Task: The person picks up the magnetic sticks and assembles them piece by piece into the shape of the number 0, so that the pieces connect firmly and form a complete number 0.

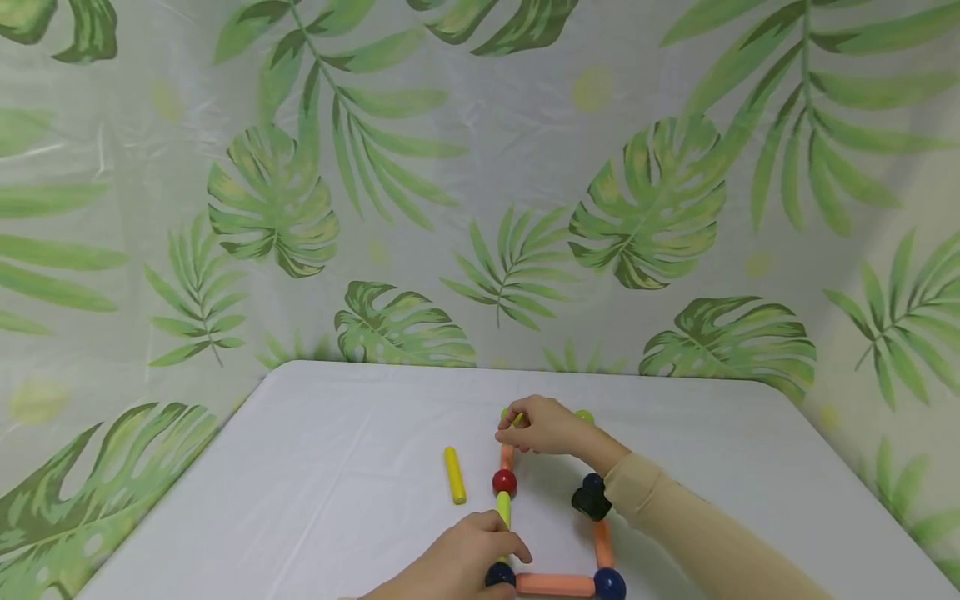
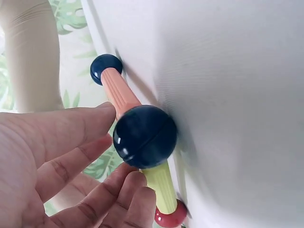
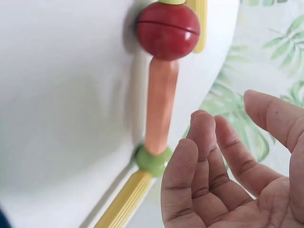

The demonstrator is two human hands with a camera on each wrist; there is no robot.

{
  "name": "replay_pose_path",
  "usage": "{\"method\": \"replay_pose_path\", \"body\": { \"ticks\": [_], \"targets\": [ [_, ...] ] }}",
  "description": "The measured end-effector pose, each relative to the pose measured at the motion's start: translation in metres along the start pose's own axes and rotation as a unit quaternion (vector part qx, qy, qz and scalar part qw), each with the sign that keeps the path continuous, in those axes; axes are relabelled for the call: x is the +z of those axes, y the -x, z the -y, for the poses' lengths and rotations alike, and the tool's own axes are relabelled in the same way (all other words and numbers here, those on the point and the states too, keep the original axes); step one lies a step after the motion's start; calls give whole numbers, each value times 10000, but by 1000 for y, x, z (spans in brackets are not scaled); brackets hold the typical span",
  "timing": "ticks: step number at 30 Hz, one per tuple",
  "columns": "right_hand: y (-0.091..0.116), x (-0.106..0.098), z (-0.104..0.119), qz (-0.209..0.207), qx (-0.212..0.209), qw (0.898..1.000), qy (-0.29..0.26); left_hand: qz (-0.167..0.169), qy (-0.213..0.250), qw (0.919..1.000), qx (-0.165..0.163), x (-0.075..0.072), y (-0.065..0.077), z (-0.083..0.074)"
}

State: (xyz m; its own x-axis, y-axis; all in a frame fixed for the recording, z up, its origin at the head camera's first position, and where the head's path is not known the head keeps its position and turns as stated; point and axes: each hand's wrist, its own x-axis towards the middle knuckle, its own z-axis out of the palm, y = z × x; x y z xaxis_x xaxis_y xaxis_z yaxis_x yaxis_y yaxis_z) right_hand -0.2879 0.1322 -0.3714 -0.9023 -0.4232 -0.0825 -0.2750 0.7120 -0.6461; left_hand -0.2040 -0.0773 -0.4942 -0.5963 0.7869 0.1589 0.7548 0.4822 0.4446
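Ball-and-stick pieces form a partly hidden outline on the table. My left hand (image 1: 480, 550) is at its near-left corner, its thumb and fingers loosely spread beside a dark blue ball (image 2: 145, 137) and touching it. From that ball a yellow-green stick (image 1: 503, 508) leads to a red ball (image 3: 168, 31), and a pink stick (image 1: 555, 585) to another blue ball (image 1: 610, 584). My right hand (image 1: 543, 425) hovers at the far-left corner with relaxed, unclosed fingers and nothing between them. Beside it are a pink stick (image 3: 161, 107), a green ball (image 3: 153, 160) and a yellow stick (image 3: 124, 199).
A loose yellow stick (image 1: 454, 475) lies left of the outline. At the right stand a pink stick (image 1: 603, 544) and a dark ball (image 1: 593, 482), partly hidden by the right wrist. Another green ball (image 1: 585, 416) shows behind the right hand. A leaf-patterned sheet (image 1: 510, 183) hangs behind the white table (image 1: 337, 467).
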Motion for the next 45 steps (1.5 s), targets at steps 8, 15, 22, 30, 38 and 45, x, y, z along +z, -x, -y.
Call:
{"method": "replay_pose_path", "body": {
  "ticks": [8,15,22,30,38,45],
  "targets": [
    [-19,20,17,118,109,9997,185,14,105,9997,-237,3,9,12],
    [-27,36,34,202,153,9991,326,139,381,9980,-492,3,12,14],
    [-32,50,44,171,124,9979,611,93,338,9984,-433,2,12,14],
    [-34,62,49,127,369,9946,965,37,247,9991,-344,2,13,14],
    [-31,67,53,156,412,9955,837,30,320,9991,-290,4,12,15],
    [-33,69,57,181,524,9952,801,95,459,9985,-295,3,12,16]
  ]
}}
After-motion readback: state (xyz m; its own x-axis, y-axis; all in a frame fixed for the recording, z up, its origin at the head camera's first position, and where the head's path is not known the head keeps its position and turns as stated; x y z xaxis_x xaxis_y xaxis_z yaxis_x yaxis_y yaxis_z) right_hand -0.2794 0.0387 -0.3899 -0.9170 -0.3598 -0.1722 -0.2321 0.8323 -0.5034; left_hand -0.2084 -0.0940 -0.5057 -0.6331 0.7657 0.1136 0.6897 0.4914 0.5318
